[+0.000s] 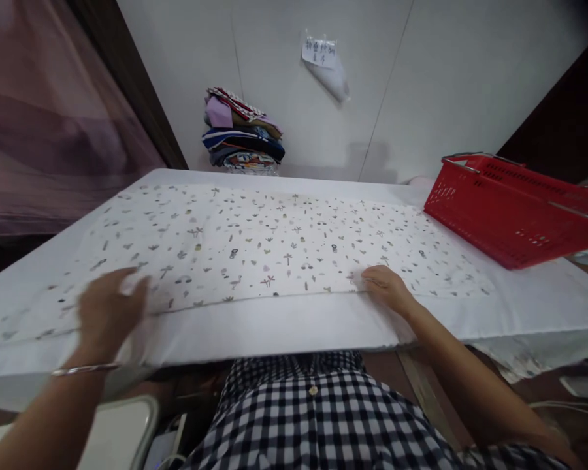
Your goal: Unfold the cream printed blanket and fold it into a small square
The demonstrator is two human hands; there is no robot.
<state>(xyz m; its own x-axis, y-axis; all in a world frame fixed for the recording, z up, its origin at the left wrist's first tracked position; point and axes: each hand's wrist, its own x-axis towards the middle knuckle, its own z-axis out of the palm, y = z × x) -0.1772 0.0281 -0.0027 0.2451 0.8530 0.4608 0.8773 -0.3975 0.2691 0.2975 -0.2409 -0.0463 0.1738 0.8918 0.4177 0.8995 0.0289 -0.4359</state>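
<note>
A long white cloth (pixel 255 248) printed with small palm trees, rainbows and other figures lies spread across the white-covered table (pixel 274 329). Over its near left part is my left hand (pixel 110 307), blurred, with thumb and fingers apart and a bangle on the wrist. Nothing shows between those fingers. My right hand (pixel 385 286) is at the near edge of the cloth, right of the middle, its fingers close together at the fabric. Whether they pinch the edge or just rest on it is too small to tell.
A red plastic basket (pixel 509 209) stands at the table's right side. Folded clothes (pixel 245 134) are stacked beyond the far edge, by the wall. A paper sign (pixel 319 52) hangs on the wall. Pinkish curtain (pixel 53 117) hangs at the left, and a white stool (pixel 122 431) is below.
</note>
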